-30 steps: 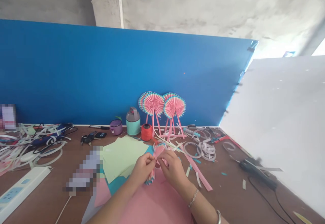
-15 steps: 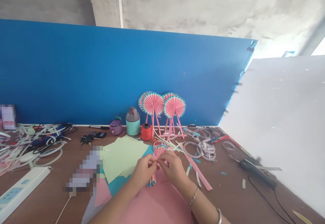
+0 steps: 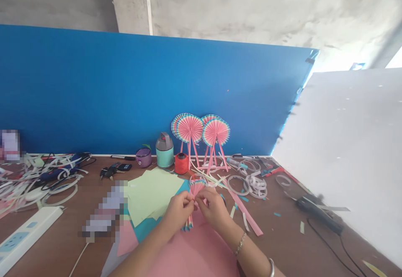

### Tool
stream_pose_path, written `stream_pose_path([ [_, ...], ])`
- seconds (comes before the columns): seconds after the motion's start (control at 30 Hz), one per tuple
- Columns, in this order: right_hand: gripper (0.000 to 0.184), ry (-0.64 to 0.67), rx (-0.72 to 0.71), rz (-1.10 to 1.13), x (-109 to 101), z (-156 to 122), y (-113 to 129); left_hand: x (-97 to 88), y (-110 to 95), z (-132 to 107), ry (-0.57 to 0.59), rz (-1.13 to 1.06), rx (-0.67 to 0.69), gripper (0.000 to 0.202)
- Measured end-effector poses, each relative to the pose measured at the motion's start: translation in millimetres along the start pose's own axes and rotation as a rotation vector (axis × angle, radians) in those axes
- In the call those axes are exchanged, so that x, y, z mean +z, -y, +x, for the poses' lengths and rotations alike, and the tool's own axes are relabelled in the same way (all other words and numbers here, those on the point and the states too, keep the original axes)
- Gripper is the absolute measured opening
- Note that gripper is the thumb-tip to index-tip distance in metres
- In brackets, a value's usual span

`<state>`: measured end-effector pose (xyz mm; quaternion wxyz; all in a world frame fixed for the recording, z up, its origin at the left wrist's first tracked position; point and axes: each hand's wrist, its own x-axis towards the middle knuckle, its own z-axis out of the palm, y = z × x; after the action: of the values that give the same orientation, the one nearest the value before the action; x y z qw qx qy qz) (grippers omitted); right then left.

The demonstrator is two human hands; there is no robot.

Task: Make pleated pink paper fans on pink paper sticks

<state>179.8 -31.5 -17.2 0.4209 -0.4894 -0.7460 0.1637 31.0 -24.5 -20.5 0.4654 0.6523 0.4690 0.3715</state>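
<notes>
A pleated paper fan [image 3: 197, 187], pink with blue-and-white edges, is pinched at its middle over a pink sheet [image 3: 201, 247]. Its upper pleats spread out; the lower end stays narrow, its tips showing beneath the hands. My left hand [image 3: 180, 210] is closed, thumb and index finger on the fan's middle. Fingertip to fingertip with it, my right hand [image 3: 213, 206] pinches the same spot from the right. The fingers hide whether a thread passes between them. Behind the fan stands a red thread spool [image 3: 181, 164].
Finished pink paper fans [image 3: 190, 128] stand against the blue partition [image 3: 94, 93]. A teal pot [image 3: 165, 156] and purple pot [image 3: 143, 158] are beside them. Green sheets [image 3: 153, 193] lie left, tape rolls [image 3: 256, 185] and a glue gun [image 3: 318, 214] right, a power strip [image 3: 28, 235] far left.
Both hands stay at the fan's middle with barely any shift. A small dark round edge now shows just beyond my right hand.
</notes>
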Motion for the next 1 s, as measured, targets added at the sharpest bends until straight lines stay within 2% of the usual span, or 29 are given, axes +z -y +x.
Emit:
stream_pose_path([
  [0.23, 0.018, -0.013, 0.022, -0.027, 3, 0, -2, 0.8, 5, 2, -0.004, -0.021, 0.013, 0.009],
  [0.47, 0.013, -0.047, 0.045, -0.014, 3, 0, -1, 1.6, -2, 1, -0.022, -0.088, -0.016, 0.012],
  [0.73, 0.017, 0.009, 0.041, 0.055, -1, 0, -5, -0.3, -7, 0, -0.007, -0.136, -0.073, 0.016],
  [1.0, 0.022, 0.048, 0.009, 0.128, -5, 0, 1, -3.3, -2, 3, -0.019, -0.168, -0.059, 0.016],
])
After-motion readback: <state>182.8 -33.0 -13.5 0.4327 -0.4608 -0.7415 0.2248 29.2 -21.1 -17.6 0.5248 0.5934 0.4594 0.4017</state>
